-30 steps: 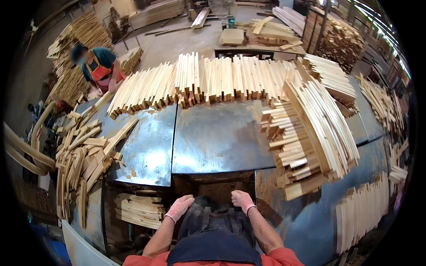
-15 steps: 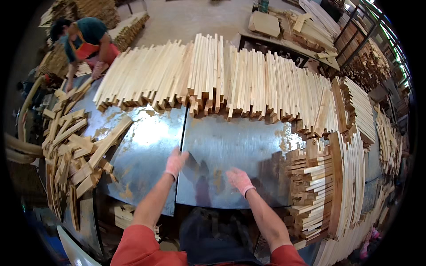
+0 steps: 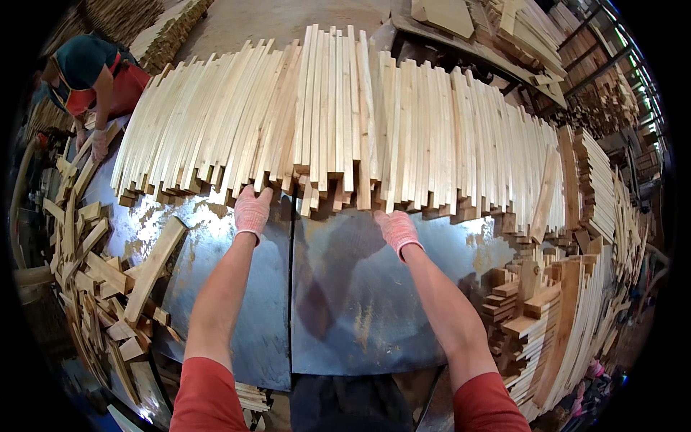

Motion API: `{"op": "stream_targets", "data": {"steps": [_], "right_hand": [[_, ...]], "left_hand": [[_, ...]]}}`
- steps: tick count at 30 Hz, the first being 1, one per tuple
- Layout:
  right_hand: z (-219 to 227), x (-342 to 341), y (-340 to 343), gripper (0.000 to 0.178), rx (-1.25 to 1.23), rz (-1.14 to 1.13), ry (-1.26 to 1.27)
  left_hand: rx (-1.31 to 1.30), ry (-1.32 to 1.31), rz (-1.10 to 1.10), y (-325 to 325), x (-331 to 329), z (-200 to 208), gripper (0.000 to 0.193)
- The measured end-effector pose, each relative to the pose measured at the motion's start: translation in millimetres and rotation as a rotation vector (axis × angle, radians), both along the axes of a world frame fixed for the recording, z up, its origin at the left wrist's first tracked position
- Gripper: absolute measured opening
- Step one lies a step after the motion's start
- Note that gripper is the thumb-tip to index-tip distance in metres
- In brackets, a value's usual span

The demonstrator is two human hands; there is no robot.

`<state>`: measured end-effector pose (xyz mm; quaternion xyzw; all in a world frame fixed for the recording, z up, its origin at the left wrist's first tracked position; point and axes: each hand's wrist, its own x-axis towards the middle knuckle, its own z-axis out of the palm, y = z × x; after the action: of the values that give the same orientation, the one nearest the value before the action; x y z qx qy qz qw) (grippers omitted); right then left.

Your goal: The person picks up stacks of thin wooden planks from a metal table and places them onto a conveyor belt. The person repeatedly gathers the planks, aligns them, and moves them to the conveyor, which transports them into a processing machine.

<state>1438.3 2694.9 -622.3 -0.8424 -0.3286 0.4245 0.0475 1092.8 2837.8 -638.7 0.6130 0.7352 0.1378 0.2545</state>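
A long row of pale wooden strips (image 3: 245,115) lies side by side on the metal table, a few of them stacked higher in the middle. My left hand (image 3: 252,212), in a pinkish work glove, reaches the near ends of the strips left of the table seam. Its fingertips are at the ends, thumb and fingers apart. My right hand (image 3: 398,232), gloved alike, has its fingers stretched out at the near ends right of the raised strips. Neither hand has closed around a strip; whether the right fingertips press on the wood I cannot tell.
Loose offcuts (image 3: 108,273) heap up at the left of the metal table (image 3: 360,302). More strips are stacked (image 3: 568,309) at the right. A co-worker (image 3: 90,79) in a red apron bends over the far left corner. Behind the row stands another wood-laden table (image 3: 475,47).
Both hands have moved forward from above the bare metal to the near ends of the strips. The view has shifted closer to the row. The co-worker leans lower, handling a wooden piece.
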Motion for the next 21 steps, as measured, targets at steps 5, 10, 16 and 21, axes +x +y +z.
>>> {"op": "stream_targets", "data": {"steps": [5, 10, 16, 21], "right_hand": [[-14.8, 3.1, 17.2, 0.057, -0.088, 0.031, -0.069], [-12.4, -10.6, 2.0, 0.051, 0.054, 0.063, -0.221], [0.8, -34.6, -50.2, 0.05, 0.075, 0.059, -0.237], [24.4, -73.1, -136.9, 0.049, -0.06, 0.026, -0.138]], "left_hand": [[-0.056, 0.205, -0.009, 12.8, 4.2, -4.3, 0.053], [0.165, 0.243, -0.088, 4.6, -2.4, -17.9, 0.048], [0.086, 0.193, -0.067, -51.1, -22.3, -3.9, 0.047], [0.058, 0.179, -0.104, -153.1, -69.4, 0.5, 0.041]]}}
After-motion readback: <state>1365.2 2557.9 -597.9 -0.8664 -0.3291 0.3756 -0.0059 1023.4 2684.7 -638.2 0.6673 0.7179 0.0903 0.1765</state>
